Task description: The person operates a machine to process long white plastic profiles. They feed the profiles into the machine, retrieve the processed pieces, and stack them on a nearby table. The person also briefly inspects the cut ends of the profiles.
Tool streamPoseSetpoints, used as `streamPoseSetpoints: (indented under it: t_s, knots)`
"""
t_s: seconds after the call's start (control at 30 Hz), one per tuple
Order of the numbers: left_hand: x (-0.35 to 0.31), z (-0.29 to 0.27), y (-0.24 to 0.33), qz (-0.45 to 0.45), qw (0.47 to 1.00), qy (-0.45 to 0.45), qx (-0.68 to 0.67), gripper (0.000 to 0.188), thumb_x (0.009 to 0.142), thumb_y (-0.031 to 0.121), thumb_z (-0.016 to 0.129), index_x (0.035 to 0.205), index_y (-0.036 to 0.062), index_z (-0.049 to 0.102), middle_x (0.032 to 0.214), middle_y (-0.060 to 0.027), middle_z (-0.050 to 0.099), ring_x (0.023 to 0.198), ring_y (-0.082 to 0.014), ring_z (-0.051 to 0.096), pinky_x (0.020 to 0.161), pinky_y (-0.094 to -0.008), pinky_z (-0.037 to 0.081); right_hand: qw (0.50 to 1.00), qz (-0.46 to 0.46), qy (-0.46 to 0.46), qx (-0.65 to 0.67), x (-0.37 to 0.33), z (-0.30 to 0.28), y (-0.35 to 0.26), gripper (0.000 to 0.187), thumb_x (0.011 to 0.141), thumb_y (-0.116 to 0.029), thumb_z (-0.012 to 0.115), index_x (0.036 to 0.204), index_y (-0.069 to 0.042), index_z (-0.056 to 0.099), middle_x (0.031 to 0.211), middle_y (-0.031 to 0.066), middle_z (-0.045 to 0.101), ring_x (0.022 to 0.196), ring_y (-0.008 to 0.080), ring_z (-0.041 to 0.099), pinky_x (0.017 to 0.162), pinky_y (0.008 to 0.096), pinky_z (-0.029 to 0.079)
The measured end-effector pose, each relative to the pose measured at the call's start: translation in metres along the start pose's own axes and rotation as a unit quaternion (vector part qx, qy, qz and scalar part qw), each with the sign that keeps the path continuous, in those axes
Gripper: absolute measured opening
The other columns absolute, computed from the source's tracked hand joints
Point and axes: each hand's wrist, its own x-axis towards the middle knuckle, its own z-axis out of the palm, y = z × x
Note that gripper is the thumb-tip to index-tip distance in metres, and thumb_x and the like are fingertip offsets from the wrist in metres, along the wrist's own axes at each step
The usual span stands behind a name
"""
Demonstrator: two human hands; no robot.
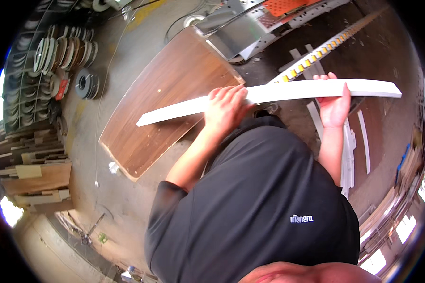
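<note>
A long, narrow white board (288, 91) lies across in front of my body, its right end slightly higher than its left. Near the middle of its left half, my left hand (225, 107) grips it from above, with the fingers laid over the top. My right hand (334, 107) holds it from beneath toward the right end, thumb on the near side and fingertips showing past the far edge. Under the board's left end stands a brown wood-grain table top (170, 89), which the board partly covers. Whether the board touches that surface I cannot tell.
A machine with an orange panel (283, 5) stands at the far side, with a roller rail (316, 55) with yellow parts running right. Edge-band rolls (63, 54) fill the left rack; a grey roll (87, 84) sits nearby. Stacked wood panels (38, 179) are lower left. White strips (364, 141) lie right.
</note>
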Motion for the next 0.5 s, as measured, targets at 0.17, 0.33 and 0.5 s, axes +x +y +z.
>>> streamPoseSetpoints:
  t_s: [0.17, 0.33, 0.5]
  knots:
    - [0.022, -0.016, -0.012, -0.062, 0.997, -0.048, 0.026, 0.033, 0.086, 0.034, 0.083, 0.105, 0.0091, 0.072, 0.095, -0.0078, 0.074, 0.094, -0.0293, 0.071, 0.083, -0.0432, 0.052, 0.984, -0.107, -0.003, -0.140, -0.006, -0.007, 0.007, 0.037, 0.109, -0.034, 0.061, 0.133, -0.005, 0.061, 0.119, 0.0100, 0.073, 0.108, 0.0240, 0.074, 0.078, 0.0388, 0.065]
    - [0.044, -0.018, -0.016, -0.051, 0.995, -0.056, -0.071, 0.032, 0.094, 0.039, 0.076, 0.100, 0.0080, 0.073, 0.090, -0.0109, 0.074, 0.085, -0.0323, 0.072, 0.076, -0.0455, 0.055, 0.970, -0.186, 0.001, -0.156, -0.015, 0.001, -0.007, 0.037, 0.105, -0.026, 0.070, 0.131, -0.001, 0.060, 0.117, 0.0103, 0.071, 0.100, 0.0194, 0.074, 0.074, 0.0321, 0.064]
    - [0.063, -0.022, -0.003, -0.145, 0.967, -0.127, -0.167, 0.029, 0.100, 0.036, 0.073, 0.104, 0.0073, 0.076, 0.088, -0.0150, 0.075, 0.082, -0.0336, 0.074, 0.076, -0.0421, 0.057, 0.959, -0.232, 0.001, -0.160, -0.023, -0.010, -0.013, 0.036, 0.107, -0.024, 0.066, 0.135, -0.002, 0.059, 0.124, 0.0101, 0.070, 0.107, 0.0205, 0.072, 0.087, 0.0369, 0.061]
